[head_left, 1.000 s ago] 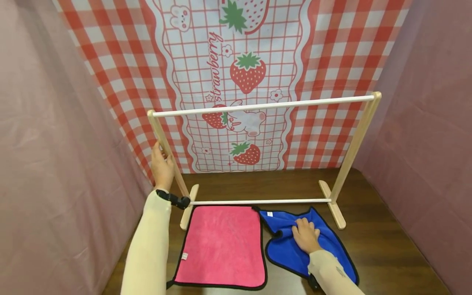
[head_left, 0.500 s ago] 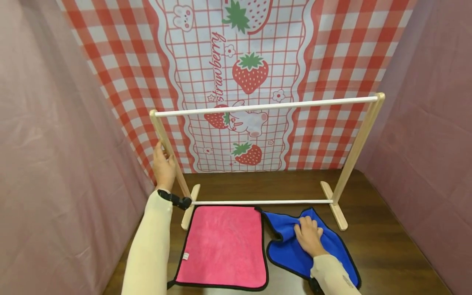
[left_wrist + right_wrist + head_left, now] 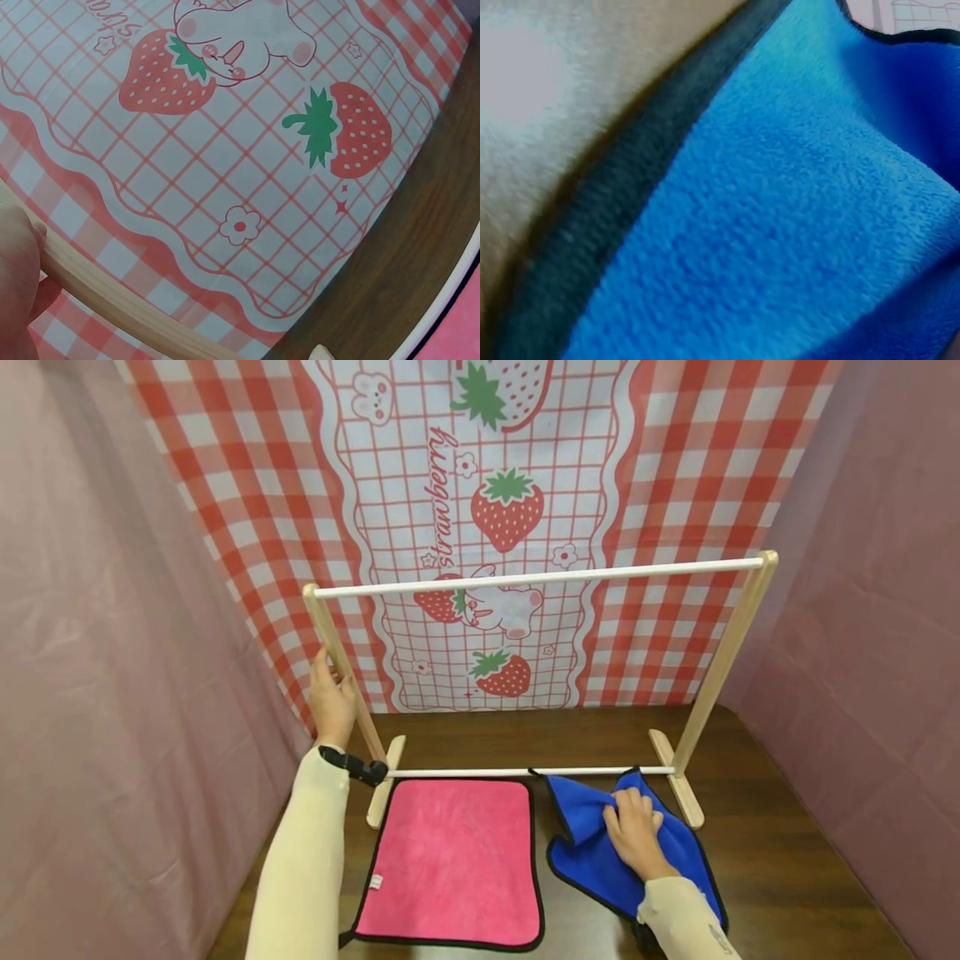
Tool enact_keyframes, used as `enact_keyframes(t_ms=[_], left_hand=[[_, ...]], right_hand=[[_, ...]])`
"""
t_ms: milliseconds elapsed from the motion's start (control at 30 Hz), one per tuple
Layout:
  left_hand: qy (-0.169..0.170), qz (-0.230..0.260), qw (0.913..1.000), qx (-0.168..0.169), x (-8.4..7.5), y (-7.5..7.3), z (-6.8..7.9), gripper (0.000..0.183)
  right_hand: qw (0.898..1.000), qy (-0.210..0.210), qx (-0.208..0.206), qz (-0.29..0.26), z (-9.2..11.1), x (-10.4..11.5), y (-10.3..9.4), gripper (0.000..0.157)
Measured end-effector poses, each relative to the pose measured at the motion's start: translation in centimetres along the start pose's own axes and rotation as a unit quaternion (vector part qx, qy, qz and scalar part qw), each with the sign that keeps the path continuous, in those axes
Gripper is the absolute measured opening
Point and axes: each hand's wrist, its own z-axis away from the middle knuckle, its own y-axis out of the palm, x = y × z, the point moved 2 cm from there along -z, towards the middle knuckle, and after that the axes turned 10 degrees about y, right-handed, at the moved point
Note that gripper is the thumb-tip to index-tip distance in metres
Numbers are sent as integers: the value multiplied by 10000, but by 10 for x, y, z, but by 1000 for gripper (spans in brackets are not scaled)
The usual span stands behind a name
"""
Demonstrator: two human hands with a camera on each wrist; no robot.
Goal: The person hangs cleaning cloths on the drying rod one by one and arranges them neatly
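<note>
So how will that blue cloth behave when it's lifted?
The blue cloth is probably floppy: it bunches into folds at the right hand. Its fuzzy surface suggests little slipping; it looks thin, so likely light.

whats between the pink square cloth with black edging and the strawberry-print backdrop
The thin white lower rod of the pale wooden rack, then brown tabletop, bare except one rack foot's back end; the head view shows it.
</note>
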Motion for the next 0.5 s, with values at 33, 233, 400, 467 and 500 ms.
enact_keyframes(t_ms=[33, 233, 400, 467, 500], left_hand=[[2, -16, 10000, 7, 0, 0, 0, 55], [14, 16, 10000, 44, 0, -2, 0, 54], [16, 137, 9999, 23, 1, -3, 1, 54], [31, 190, 9998, 10, 1, -4, 1, 54], [47, 215, 9998, 2, 1, -4, 1, 54]], right_hand=[[10000, -40, -64, -27, -1, 1, -2, 7], [9986, -315, -403, -132, -10, 11, -14, 8], [9968, -489, -592, -220, -16, 21, -27, 7], [9962, -541, -633, -244, -19, 25, -32, 8], [9959, -574, -652, -255, -21, 27, -35, 9]])
